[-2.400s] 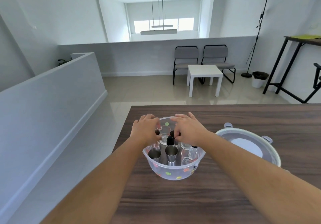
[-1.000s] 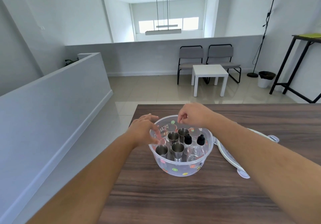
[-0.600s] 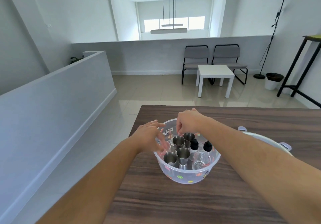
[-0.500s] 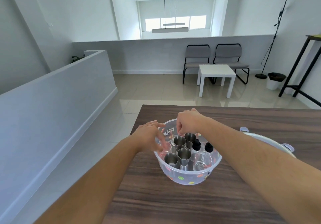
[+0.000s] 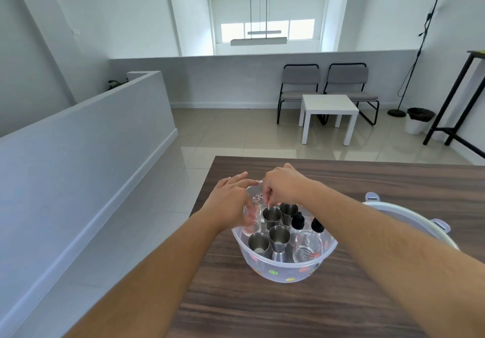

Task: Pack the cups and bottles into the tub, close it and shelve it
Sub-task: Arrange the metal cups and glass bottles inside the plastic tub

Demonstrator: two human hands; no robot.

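A translucent tub (image 5: 284, 272) with coloured dots stands on the dark wooden table (image 5: 315, 311). Inside it stand several steel cups (image 5: 279, 236), two black-capped bottles (image 5: 298, 222) and a clear glass (image 5: 308, 248). My left hand (image 5: 231, 202) is wrapped around another clear glass (image 5: 251, 223) at the tub's left inner wall. My right hand (image 5: 284, 185) hovers over the tub's far side with its fingers bunched and pointing down beside that glass; what they pinch is hidden. The tub's lid (image 5: 409, 218) lies on the table to the right.
The table's left edge (image 5: 202, 193) runs close to the tub, with tiled floor beyond it. A low grey wall (image 5: 78, 154) lines the left side. Further back stand a white side table (image 5: 328, 107), two chairs and a dark tall table (image 5: 456, 96).
My hands have left the bottle caps and moved to the tub's far left side. My left hand has closed on the clear glass and my right fingers have dipped down beside it.
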